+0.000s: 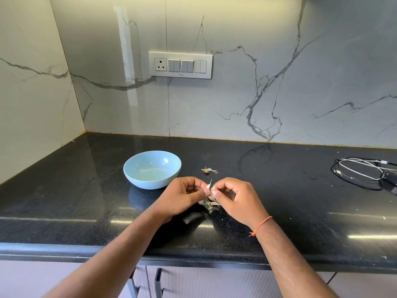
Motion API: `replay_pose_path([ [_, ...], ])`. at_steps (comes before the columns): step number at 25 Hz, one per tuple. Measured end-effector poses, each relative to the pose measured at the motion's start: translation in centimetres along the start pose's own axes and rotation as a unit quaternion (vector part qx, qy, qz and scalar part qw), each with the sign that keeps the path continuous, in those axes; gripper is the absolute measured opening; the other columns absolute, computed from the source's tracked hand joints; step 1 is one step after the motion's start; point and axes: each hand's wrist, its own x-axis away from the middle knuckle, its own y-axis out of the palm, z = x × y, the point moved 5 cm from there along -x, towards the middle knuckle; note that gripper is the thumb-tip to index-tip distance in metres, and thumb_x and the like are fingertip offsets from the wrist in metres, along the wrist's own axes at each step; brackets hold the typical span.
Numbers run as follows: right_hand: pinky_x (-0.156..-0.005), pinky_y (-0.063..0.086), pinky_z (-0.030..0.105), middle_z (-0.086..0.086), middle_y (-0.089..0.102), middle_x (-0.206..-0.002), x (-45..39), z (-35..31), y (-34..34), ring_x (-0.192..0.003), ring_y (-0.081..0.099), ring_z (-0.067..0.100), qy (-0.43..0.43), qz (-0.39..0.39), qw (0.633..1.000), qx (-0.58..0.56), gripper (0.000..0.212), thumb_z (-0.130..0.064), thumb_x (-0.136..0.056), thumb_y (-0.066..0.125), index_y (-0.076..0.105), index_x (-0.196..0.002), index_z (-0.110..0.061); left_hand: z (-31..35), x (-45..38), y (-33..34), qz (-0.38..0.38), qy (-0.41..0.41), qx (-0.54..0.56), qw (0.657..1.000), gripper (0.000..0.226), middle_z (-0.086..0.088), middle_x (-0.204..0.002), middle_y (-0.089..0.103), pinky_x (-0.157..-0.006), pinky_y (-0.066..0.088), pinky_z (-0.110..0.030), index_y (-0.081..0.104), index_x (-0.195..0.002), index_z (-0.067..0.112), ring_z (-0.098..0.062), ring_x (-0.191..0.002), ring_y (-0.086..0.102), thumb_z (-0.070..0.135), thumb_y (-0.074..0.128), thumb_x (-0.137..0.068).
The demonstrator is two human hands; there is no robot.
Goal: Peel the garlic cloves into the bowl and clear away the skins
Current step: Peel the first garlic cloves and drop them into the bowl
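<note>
Most of the garlic clove [208, 187] is hidden between the fingertips of the two hands; only a pale tip shows. The loose skins [210, 203] under the hands are partly covered. The cables [361, 171] and a dark adapter [391, 179] run off the right edge

Pale blue bowl [152, 168], glossy black speckled countertop [86, 190]; grey-veined white marble wall [257, 93]

A home kitchen: black stone counter [279, 190], marble-look wall [279, 72] with a switch panel [180, 64], cupboard doors [193, 282] below.
</note>
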Motion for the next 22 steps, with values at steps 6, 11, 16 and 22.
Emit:
replay_pose_path([
  [6, -0.066, 0.056, 0.023, -0.017, 0.079, -0.081, 0.5, 1.0, -1.8, -0.070, 0.068, 0.010, 0.041, 0.076, 0.996, 0.011, 0.016, -0.012, -0.086, 0.082, 0.082, -0.076, -0.025, -0.3, 0.3, 0.4, 0.034, 0.016, -0.177, 0.983, 0.008, 0.000, -0.084, 0.082, -0.071, 0.058, -0.025, 0.078, -0.088, 0.022, -0.004, -0.065, 0.067, 0.016, 0.080, -0.084],
  [11, -0.074, 0.062, 0.029, -0.019, 0.081, -0.085, 0.4, 0.8, -1.3, -0.077, 0.073, 0.008, 0.070, 0.056, 0.996, -0.021, 0.013, -0.018, -0.087, 0.085, 0.085, -0.082, -0.030, -0.2, 0.3, 0.4, 0.043, 0.040, -0.207, 0.977, 0.015, 0.009, -0.086, 0.081, -0.075, 0.059, -0.019, 0.082, -0.099, 0.032, -0.003, -0.073, 0.073, 0.025, 0.079, -0.086],
  [16, -0.073, 0.059, 0.023, -0.020, 0.082, -0.091, 0.4, 0.0, -0.9, -0.081, 0.075, 0.010, 0.043, 0.031, 0.998, -0.022, 0.011, -0.019, -0.088, 0.086, 0.087, -0.090, -0.030, 0.7, 0.5, 0.5, 0.046, 0.062, -0.194, 0.978, 0.008, 0.018, -0.080, 0.081, -0.073, 0.058, -0.024, 0.085, -0.090, 0.032, -0.005, -0.075, 0.073, 0.039, 0.083, -0.092],
  [22, -0.066, 0.058, 0.032, -0.010, 0.080, -0.077, 0.0, -0.2, -1.0, -0.068, 0.068, 0.024, 0.085, -0.021, 0.996, 0.014, 0.006, -0.030, -0.088, 0.084, 0.085, -0.086, -0.035, 1.2, 0.8, 0.8, 0.047, 0.089, -0.251, 0.963, 0.012, 0.017, -0.077, 0.074, -0.064, 0.045, -0.009, 0.082, -0.088, 0.028, 0.005, -0.070, 0.065, 0.037, 0.079, -0.096],
])
